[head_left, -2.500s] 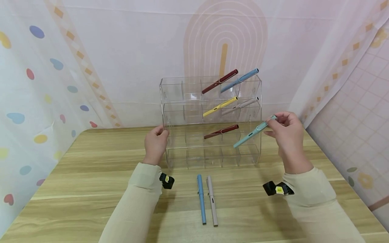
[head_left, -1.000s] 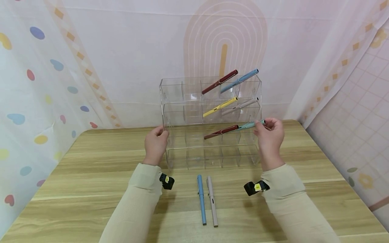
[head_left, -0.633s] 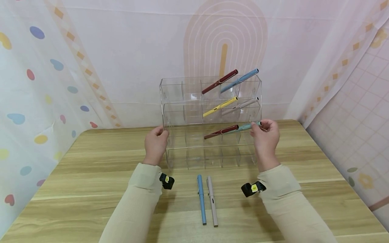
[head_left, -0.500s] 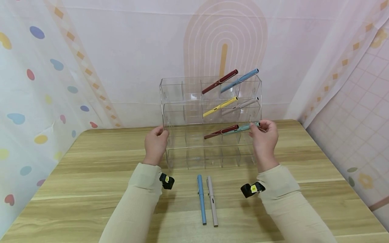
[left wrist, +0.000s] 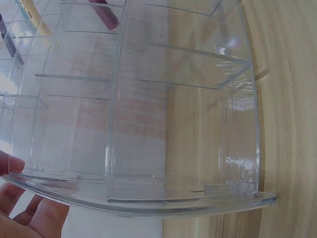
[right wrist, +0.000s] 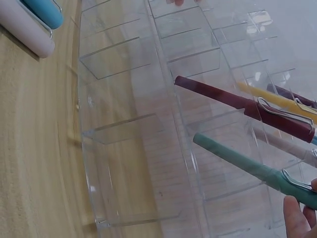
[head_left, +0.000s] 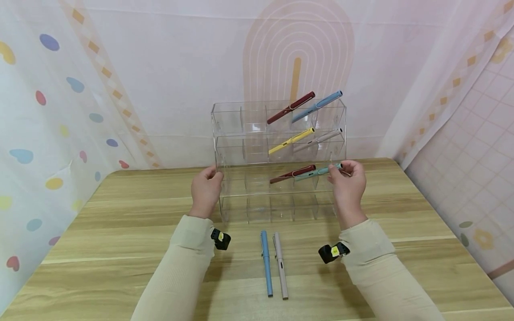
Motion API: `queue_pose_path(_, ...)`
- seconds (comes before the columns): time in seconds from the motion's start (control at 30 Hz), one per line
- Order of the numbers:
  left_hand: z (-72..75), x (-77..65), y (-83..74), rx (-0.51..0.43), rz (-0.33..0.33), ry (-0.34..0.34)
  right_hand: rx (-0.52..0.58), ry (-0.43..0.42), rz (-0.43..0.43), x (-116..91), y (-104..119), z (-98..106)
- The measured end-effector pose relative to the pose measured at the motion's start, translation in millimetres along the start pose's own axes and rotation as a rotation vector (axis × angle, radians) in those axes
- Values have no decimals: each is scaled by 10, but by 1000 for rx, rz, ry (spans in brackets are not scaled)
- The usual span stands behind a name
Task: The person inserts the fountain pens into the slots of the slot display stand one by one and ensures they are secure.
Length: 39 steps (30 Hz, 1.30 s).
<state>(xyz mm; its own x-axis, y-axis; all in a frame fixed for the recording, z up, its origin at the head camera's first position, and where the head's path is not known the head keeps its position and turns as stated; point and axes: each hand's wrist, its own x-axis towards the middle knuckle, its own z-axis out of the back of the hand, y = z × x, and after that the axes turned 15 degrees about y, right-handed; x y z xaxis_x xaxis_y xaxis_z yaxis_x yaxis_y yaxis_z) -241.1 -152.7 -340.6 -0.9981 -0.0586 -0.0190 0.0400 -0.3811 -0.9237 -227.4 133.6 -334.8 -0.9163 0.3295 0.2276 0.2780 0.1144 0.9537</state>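
Note:
A clear acrylic pen rack (head_left: 259, 208) with several tiers stands on the table. My left hand (head_left: 206, 191) grips its left side panel (left wrist: 173, 206), thumb on one face and fingers on the other. Between thumb and fingers, my right hand (head_left: 350, 189) pinches the cap end of a teal fountain pen (right wrist: 242, 163). That pen slants in the third tier from the top, its lower end in a compartment right of a dark red pen (head_left: 293, 174). Higher up lie another dark red pen (head_left: 291, 108), a blue pen (head_left: 317, 107), a yellow pen (head_left: 291, 141) and a light grey pen (head_left: 319, 140).
On the wooden table (head_left: 120, 249), in front of the rack, a second blue pen (head_left: 266, 263) and a second grey pen (head_left: 281, 265) lie side by side between my forearms. A patterned curtain (head_left: 180, 67) hangs close behind the rack.
From right of the rack, my right hand has moved left and slightly down, bringing the teal pen into the third tier beside the dark red one. My left hand stays on the side panel.

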Motion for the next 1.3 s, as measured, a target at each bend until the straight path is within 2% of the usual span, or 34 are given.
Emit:
queue_pose_path(0.37, 4, 1, 16, 3, 9, 16, -21, 83, -50, -107, 1, 89)
queue_pose_path(0.5, 2, 3, 12, 6, 10, 17, -65, 111, -56, -197, -17, 146)
queue_pose_path(0.67, -12, 12, 8, 4, 10, 11, -151, 160, -117, -326, -92, 189)
queue_pose_path(0.83, -5, 9, 7, 5, 11, 14, -222, 239, -178, -430, -182, 180)
queue_pose_path(1.03, -3, 9, 15, 10, 7, 13, -307, 383, -265, -563, -255, 137)
queue_pose_path(1.3, -2, 6, 22, 11, 7, 7, -431, 553, -312, -775, -373, 43)
